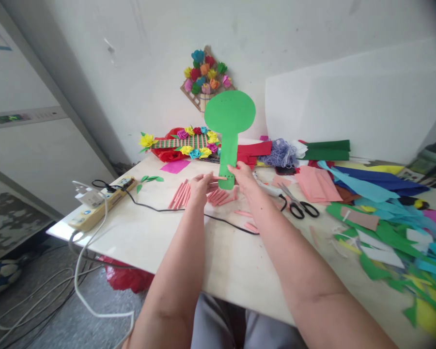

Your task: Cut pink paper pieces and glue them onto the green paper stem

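A green paper cutout (229,112), with an oval head and a narrow stem, stands upright above the table. My right hand (244,175) grips the stem near its lower end. In my left hand (202,187) a thin pink paper roll (218,178) is pinched and lies across the bottom of the stem; whether it is stuck there I cannot tell. Small dark dots mark the cutout's head and stem end. Pink paper rolls (180,195) lie on the table left of my left hand, and more pink rolls (220,196) lie below the cutout.
Scissors (298,203) and a black cord (218,218) lie on the table (236,271). A power strip (103,203) sits at the left edge. Paper scraps (388,237) cover the right side. Behind stands a flower-trimmed paper guitar (185,142); a flower decoration (205,77) hangs on the wall.
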Tool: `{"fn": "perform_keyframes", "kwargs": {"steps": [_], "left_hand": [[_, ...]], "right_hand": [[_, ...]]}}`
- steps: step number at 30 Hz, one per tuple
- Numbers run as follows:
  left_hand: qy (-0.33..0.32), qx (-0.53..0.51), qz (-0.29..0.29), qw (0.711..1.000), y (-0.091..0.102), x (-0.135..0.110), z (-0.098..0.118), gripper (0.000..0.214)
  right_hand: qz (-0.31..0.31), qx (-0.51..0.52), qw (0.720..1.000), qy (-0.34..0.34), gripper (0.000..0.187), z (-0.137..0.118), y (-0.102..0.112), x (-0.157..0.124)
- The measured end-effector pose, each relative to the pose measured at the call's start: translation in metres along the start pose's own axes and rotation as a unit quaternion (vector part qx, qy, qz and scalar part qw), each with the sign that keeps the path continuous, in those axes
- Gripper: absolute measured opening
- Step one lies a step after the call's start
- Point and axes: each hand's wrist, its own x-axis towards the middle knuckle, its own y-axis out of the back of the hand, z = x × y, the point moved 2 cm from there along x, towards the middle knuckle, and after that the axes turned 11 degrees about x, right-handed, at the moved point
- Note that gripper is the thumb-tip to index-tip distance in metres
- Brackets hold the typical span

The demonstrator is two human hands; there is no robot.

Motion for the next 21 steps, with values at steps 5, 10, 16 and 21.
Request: {"fn": "perform_keyframes", "kwargs": {"steps": [5, 10, 16, 21], "left_hand": [[0.002, 0.002, 0.010, 1.000, -0.0001, 0.0003, -0.0004, 0.036], [-0.005, -0.001, 0.008, 1.000, 0.0001, 0.0007, -0.0008, 0.036], [0.005, 0.000, 0.013, 1.000, -0.0001, 0.0005, -0.0003, 0.036], [0.005, 0.001, 0.015, 1.000, -0.0003, 0.0002, -0.0001, 0.033]], "right_hand": [[-0.003, -0.002, 1.000, -0.001, 0.010, 0.0036, 0.0006, 0.0030], [-0.001, -0.005, 1.000, -0.002, 0.012, 0.0033, 0.0002, 0.0025], [-0.001, -0.007, 1.000, -0.010, 0.013, 0.0021, -0.0001, 0.0010], [0.005, -0.018, 1.000, -0.003, 0.015, 0.0038, 0.0004, 0.0026]]}}
